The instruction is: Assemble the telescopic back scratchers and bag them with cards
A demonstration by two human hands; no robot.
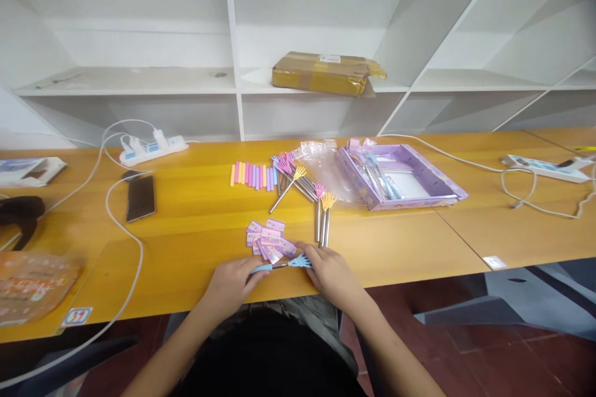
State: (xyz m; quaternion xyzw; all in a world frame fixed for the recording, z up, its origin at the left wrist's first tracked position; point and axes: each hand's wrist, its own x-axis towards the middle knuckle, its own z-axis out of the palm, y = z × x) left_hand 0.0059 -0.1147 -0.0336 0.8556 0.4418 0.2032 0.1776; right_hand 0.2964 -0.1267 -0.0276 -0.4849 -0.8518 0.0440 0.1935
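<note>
My left hand is closed on the light blue handle of a small back scratcher near the table's front edge. My right hand pinches its blue hand-shaped head. A short stretch of thin metal rod shows between the two blue ends. Just beyond lies a pile of pink and purple printed cards. Past my right hand are a few scratcher heads on silver tubes, pink and yellow. More scratcher rods lie heaped farther back, beside a row of pastel handle sleeves.
A purple display box with wrapped pieces inside stands at the right, clear plastic bags beside it. A phone, a power strip and a white cable are on the left. A taped carton sits on the shelf.
</note>
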